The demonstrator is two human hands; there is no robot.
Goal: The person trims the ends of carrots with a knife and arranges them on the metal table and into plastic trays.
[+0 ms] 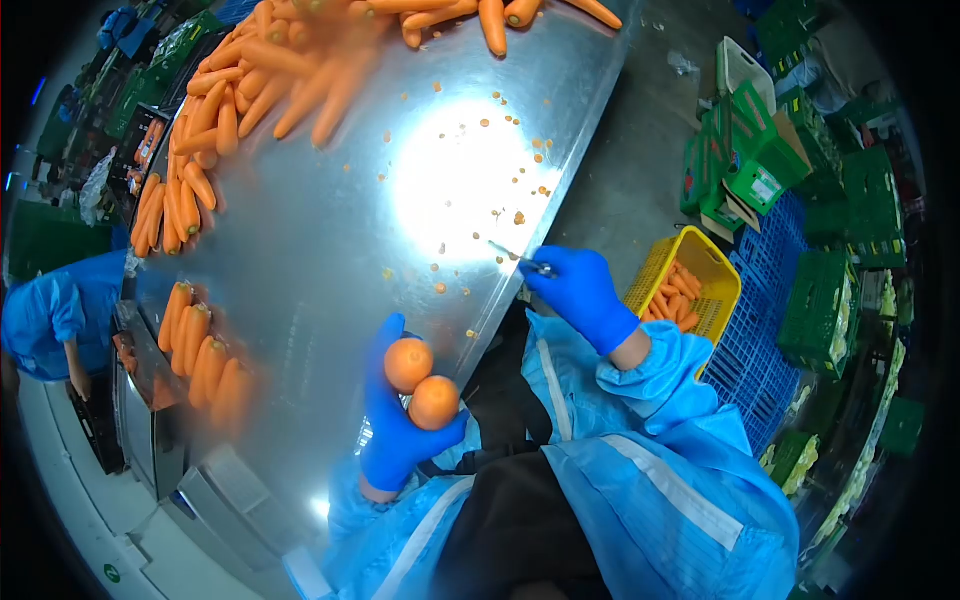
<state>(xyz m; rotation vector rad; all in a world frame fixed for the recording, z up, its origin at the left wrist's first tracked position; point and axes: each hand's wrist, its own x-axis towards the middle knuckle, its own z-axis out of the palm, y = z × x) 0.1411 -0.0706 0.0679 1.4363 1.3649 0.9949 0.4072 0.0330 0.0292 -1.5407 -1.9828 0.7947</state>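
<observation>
My left hand (392, 445), in a blue glove, is closed around two carrots (434, 403) near the table's front edge. Their round ends face up toward me. In my blue-gloved right hand (580, 297) is a small knife (507, 252), its blade pointing left over the table's edge. Small cut carrot bits (519, 218) lie scattered on the metal table (320, 240) beyond the blade. To the left, a short row of carrots (205, 350) lies side by side, partly blurred. A large heap of carrots (230, 100) covers the far left of the table.
On the floor at right stands a yellow crate (728, 285) with carrots inside, beside a blue plastic pallet (765, 330). Green boxes (740, 150) are stacked behind it. At the left edge is another person in a blue gown (65, 310), near a metal machine (150, 415).
</observation>
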